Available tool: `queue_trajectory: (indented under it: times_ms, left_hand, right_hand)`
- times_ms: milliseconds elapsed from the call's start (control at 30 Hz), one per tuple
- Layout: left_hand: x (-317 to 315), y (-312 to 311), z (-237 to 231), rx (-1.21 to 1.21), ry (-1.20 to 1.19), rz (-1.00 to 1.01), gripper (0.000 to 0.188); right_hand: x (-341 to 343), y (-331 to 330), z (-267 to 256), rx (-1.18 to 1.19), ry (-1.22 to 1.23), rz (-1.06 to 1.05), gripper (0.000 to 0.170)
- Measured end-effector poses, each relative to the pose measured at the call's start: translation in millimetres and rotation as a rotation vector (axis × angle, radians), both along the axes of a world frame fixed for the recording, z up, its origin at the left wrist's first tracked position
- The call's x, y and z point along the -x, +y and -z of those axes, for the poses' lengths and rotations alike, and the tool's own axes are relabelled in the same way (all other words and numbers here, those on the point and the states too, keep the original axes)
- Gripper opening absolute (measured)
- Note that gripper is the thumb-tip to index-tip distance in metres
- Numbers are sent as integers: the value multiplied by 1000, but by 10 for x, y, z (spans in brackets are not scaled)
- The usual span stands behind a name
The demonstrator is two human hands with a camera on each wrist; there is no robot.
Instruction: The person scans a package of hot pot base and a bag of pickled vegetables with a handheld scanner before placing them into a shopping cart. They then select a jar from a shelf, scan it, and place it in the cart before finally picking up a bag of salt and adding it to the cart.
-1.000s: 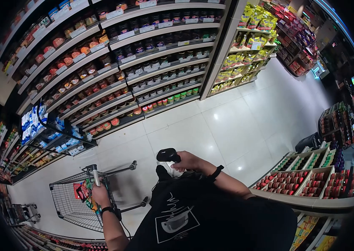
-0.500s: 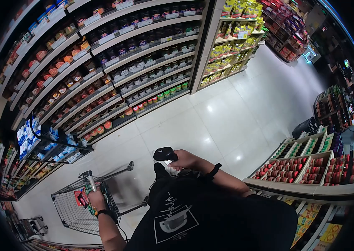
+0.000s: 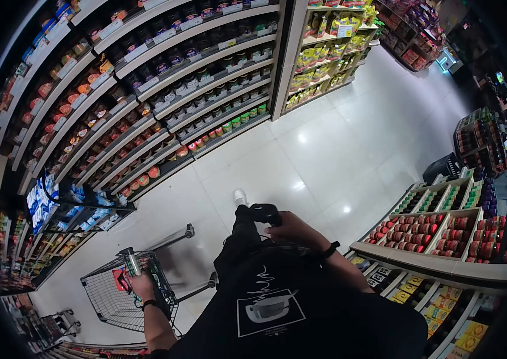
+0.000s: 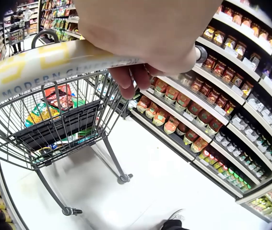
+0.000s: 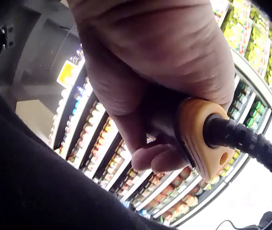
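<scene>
My left hand [image 3: 143, 288] grips the handle of a wire shopping cart [image 3: 110, 297]. In the left wrist view, the fingers of that hand [image 4: 140, 52] curl over the pale printed handle bar [image 4: 25, 72], and colourful packets [image 4: 45, 112] lie in the basket. My right hand [image 3: 295, 230] holds a black device [image 3: 265, 213] in front of the body. In the right wrist view, the right hand [image 5: 160, 81] is wrapped round the device's grip, whose orange-and-black end [image 5: 200, 139] has a ribbed cable coming out of it.
Curved shelves of jars [image 3: 187, 78] run along the left and ahead, with yellow packets [image 3: 319, 57] on an end shelf. To the right stands a slanted display of red jars [image 3: 406, 237]. Pale tiled floor [image 3: 301, 155] lies between. Another cart [image 3: 62, 323] is at the lower left.
The black device and right hand have shifted right in the head view. A white shoe has come into view ahead of the body. The left hand keeps its grip on the cart.
</scene>
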State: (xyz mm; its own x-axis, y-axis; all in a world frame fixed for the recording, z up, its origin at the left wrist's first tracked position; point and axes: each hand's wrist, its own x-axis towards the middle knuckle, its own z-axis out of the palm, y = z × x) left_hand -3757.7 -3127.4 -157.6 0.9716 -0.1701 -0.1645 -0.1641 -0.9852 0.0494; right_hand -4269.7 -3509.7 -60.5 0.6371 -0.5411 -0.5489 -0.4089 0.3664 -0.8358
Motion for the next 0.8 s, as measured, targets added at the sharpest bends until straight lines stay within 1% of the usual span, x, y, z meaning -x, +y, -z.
queue_trajectory:
  times_ms: [67,100,133,167,233,267,300,367,433,500,567,600,667,700,800]
  left_hand:
    - [-64,143,186,18,-2,-8,47]
    - [-171,304,402,-7,-65,24,47]
    - [-50,227,274,-40,-25,13,48]
    - [72,158,156,-15,-10,6,48]
    - [238,16,7,-5,15,-35,47]
    - [306,-40,-37,-19,24,-68,46]
    - [345,-87,-52,-33,33,-102,46]
    - [414,-64,42,7,-49,-89,46]
    - [514,-212,42,18,-88,-97,47]
    - [625,-407,-48,-10,-111,-155,48]
    - [725,-511,-39,-30,-99,-202,50]
    - [754,-566,-19,-22,-137,-182,50]
    - [795,-643,3,-106,-139,-171,51]
    - [819,-708,-5,-98,-96,-180,52]
    - [979,-932,-5,-158,-95,-202,52]
  right_hand:
    - [173,-42,-116,-91,74,91,34]
    - [250,-66,-51,-79,103,117,37]
    - [325,-86,34,-66,133,144,39]
    - [394,-90,109,-80,101,198,41]
    - [446,-152,-22,-116,90,257,29]
    - [473,-213,-72,-131,86,288,25]
    - [505,-283,-65,-147,92,301,25]
    - [578,-447,-47,-178,105,331,26]
    - [655,-651,22,-161,141,333,28]
    - [731,-910,91,-149,160,328,31]
    - [793,-1178,140,-149,160,312,34]
    - [806,-1339,92,-124,180,279,35]
    - [812,-1703,-24,-79,218,214,38]
    - [816,-1884,-79,-65,248,189,38]
    - [843,-2353,-262,-35,287,196,37]
